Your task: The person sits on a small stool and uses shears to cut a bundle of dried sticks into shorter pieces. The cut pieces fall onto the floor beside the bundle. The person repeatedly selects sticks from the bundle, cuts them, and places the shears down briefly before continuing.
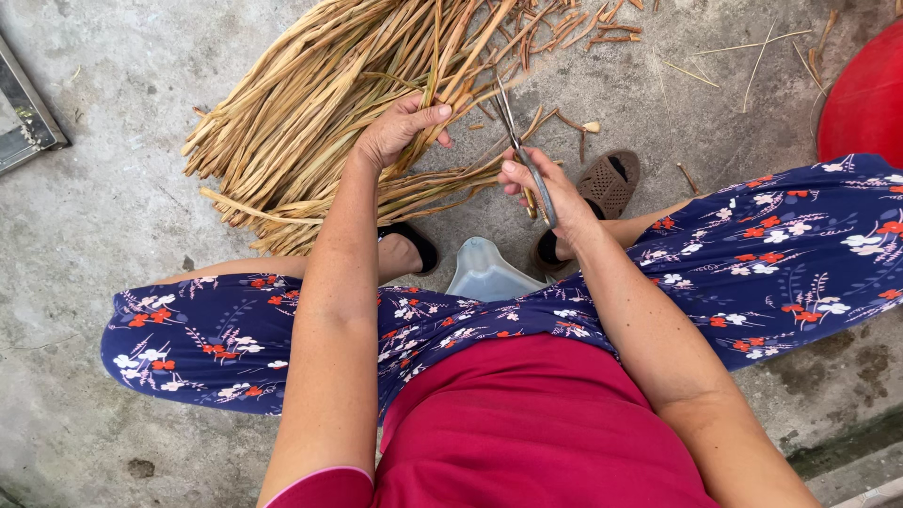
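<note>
Dried stalk pile (310, 103) blocks ahead; bare concrete floor (103, 216) lies open leftward.

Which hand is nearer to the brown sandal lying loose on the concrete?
Right. The right hand, holding scissors, is just left of the brown sandal; the left hand is farther left, on the dried stalks.
</note>
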`<state>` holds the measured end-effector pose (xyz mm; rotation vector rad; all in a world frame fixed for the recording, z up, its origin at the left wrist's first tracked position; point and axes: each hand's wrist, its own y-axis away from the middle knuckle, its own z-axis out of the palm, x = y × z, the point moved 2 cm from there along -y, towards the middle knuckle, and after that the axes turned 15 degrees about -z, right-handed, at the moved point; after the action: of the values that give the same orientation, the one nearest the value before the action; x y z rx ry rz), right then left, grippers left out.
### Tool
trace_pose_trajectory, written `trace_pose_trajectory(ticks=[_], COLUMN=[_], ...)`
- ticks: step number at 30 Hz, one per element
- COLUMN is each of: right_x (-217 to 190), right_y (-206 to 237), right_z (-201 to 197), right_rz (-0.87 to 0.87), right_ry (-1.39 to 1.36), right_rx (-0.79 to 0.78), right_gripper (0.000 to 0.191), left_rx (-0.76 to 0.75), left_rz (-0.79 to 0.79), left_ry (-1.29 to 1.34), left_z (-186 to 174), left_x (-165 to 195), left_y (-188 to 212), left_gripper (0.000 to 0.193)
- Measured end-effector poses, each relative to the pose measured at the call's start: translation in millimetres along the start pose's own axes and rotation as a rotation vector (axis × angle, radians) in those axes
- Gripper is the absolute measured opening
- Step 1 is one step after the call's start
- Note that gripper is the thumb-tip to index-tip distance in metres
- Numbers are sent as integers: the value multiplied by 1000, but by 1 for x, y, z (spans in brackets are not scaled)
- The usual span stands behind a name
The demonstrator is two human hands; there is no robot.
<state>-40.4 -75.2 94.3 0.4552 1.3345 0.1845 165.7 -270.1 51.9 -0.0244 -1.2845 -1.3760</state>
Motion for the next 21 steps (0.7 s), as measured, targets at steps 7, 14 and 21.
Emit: trace_pose_trajectory(ticks=[7,14,21], right_x=[2,4,1], right_y=[-4,-9,-7], right_z=[4,0,0], right_rz=[-114,-107,-152], right_ry=[38,57,8], right_rx=[-67,36,77], right_gripper=[68,63,56], left_rx=[-32,-2,-2], left_rz=[15,31,26], left_ry=[74,119,111], left_z=[-6,-11,-10], left_x=[-5,-10,-7], left_y=[0,-2,2], left_gripper=[22,24,30])
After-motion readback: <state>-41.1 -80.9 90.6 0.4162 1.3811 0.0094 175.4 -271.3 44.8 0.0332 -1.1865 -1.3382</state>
